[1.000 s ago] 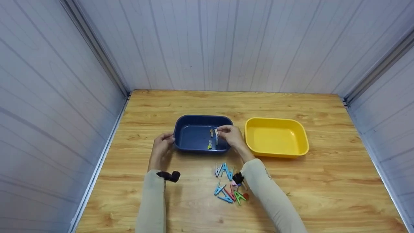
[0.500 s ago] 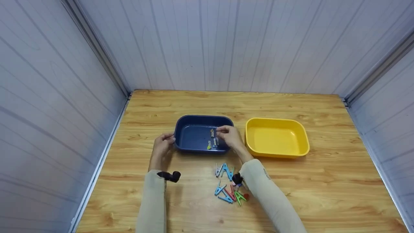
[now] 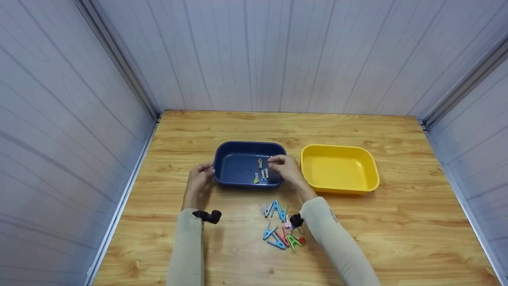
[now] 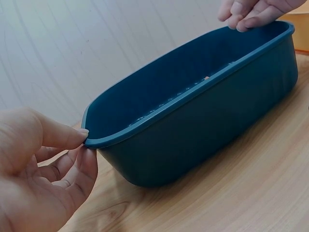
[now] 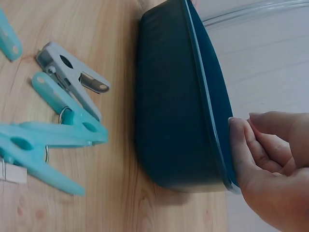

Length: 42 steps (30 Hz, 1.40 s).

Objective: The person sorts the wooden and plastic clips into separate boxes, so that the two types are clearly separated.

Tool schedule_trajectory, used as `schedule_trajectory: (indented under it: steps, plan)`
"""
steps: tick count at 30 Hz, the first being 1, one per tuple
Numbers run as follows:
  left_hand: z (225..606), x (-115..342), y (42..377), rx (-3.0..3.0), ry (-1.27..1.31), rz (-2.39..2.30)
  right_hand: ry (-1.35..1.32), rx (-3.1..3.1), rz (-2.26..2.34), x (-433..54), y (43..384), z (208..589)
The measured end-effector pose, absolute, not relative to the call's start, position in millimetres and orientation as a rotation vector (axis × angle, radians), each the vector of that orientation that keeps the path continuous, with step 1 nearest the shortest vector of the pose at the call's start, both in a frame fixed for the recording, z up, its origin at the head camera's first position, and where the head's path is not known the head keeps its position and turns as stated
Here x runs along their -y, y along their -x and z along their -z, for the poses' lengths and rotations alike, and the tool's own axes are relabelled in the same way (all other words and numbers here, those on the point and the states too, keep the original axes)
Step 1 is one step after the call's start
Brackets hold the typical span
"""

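Observation:
At the left end of the navy-blue plastic basin point(image 3: 249, 186), my left hand point(image 3: 198, 180) pinches the rim between thumb and fingers, plainly seen in the left wrist view. My right hand point(image 3: 286, 169) hovers over the basin's right end, fingers loosely bent with nothing between them. Several small clothespins lie on the basin floor, among them a brownish one point(image 3: 260, 163) and a yellow-tipped one point(image 3: 256, 178). In the right wrist view the basin's wall point(image 5: 166, 96) hides its inside. Nearby on the table are a grey clothespin point(image 5: 72, 72) and turquoise clothespins point(image 5: 34, 150).
A yellow basin point(image 3: 340, 190) stands to the right of the navy one, a small gap between them. In front, several clothespins lie loosely piled, including a green one point(image 3: 293, 241) and a red one point(image 3: 282, 238). Panelled walls point(image 3: 262, 55) enclose the wooden table point(image 3: 416, 222).
A pale clothespin that my right hand held upright now lies on the navy basin's floor. The right hand has let go and shifted slightly right. My left hand stays on the rim.

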State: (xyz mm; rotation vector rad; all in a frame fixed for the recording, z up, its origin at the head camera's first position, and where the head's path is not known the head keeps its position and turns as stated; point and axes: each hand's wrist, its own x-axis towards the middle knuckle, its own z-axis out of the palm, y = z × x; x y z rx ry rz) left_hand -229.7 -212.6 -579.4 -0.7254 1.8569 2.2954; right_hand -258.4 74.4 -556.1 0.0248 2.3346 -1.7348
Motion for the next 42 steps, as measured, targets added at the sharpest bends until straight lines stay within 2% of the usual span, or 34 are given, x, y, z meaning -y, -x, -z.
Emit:
schedule_trajectory:
  steps: [28, 35, 42]
  plan:
    - [577, 212, 229, -1.842, 0.750, -2.264, 0.177, -2.194, 1.803, -98, 223, 541]
    - [625, 225, 247, -1.730, 0.749, -2.361, 0.210, -2.149, 1.868, -114, 212, 544]
    - [577, 213, 228, -1.802, 0.733, -2.297, 0.272, -2.093, 1.952, -126, 198, 544]
